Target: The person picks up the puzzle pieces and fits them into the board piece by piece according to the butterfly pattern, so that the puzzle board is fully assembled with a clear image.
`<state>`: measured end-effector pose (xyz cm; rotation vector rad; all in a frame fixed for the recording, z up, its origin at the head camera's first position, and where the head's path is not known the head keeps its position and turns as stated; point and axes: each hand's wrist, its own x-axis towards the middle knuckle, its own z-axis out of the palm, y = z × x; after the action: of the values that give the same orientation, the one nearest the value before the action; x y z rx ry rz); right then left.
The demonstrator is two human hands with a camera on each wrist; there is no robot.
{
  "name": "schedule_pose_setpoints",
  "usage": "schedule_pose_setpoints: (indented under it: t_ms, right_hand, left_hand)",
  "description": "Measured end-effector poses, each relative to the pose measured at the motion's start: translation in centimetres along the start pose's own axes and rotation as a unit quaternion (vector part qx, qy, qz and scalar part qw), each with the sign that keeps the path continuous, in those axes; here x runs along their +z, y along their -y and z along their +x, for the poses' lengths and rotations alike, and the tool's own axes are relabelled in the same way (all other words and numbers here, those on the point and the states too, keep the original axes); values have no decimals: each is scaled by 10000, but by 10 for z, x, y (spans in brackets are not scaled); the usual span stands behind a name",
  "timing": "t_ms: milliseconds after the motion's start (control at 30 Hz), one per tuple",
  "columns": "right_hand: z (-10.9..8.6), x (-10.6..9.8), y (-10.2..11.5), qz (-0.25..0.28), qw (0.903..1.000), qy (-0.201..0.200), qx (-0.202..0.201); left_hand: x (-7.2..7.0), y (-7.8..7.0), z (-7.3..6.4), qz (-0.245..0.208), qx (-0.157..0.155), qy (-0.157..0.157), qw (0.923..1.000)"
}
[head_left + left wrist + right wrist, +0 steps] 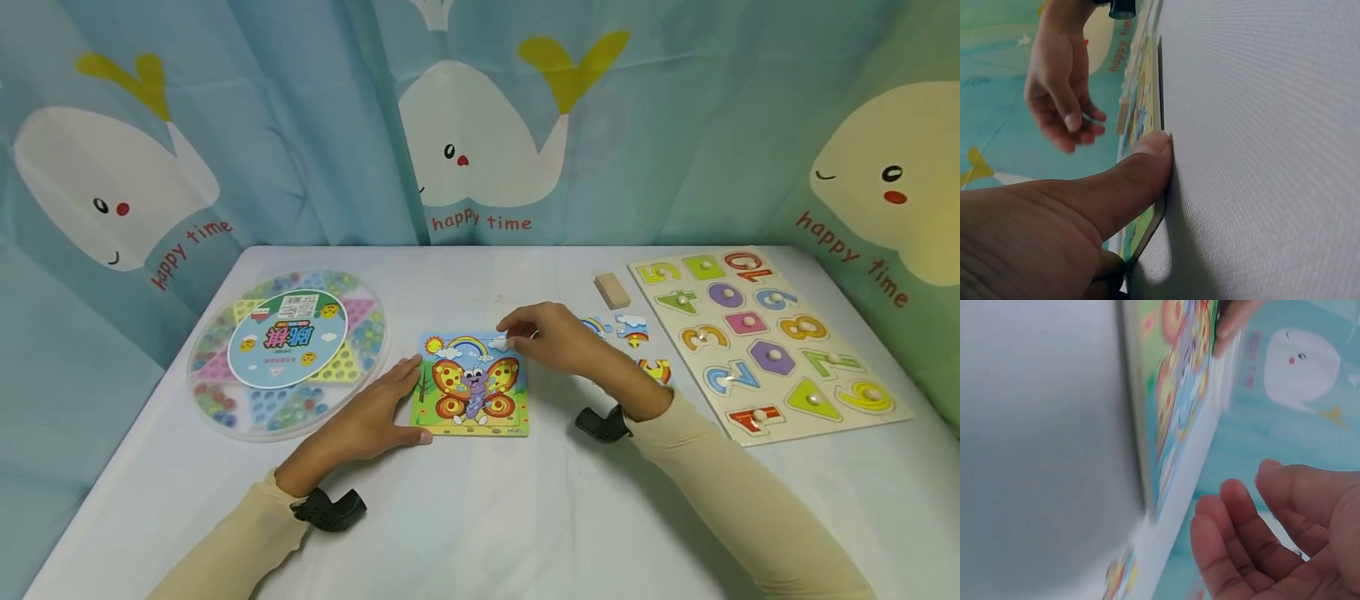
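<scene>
A square butterfly jigsaw puzzle (475, 383) lies flat on the white table, its picture showing a purple butterfly, a sun and a rainbow. My left hand (375, 408) rests at the puzzle's left side, fingers along that edge and the straight thumb (1138, 159) against its front edge near the corner. Over the top right corner hovers my right hand (551, 337), its fingers loosely bent. The right wrist view shows nothing between that hand's thumb and fingertips (1207, 534). Several loose puzzle pieces (632, 327) lie right of the board, partly hidden by the right forearm.
At the left is a round, clear-lidded Chinese checkers set (288, 354) with coloured marbles. A number-and-shape peg board (701, 375) lies at the right, with a small wooden block (612, 291) beside it. A whale-print curtain (315, 125) hangs behind the table (480, 525).
</scene>
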<state>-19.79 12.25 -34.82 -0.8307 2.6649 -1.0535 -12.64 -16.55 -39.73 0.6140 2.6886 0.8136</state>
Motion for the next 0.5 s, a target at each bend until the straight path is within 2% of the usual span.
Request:
schedule_pose_setpoints:
  t_ms: [167, 500]
  right_hand:
    - [-18, -19, -15, 50, 9996, -264, 102]
    - [-44, -40, -38, -160, 9984, -320, 442]
  left_hand:
    - [0, -1, 1, -4, 2, 35, 10000]
    - [-1, -2, -1, 26, 27, 60, 10000]
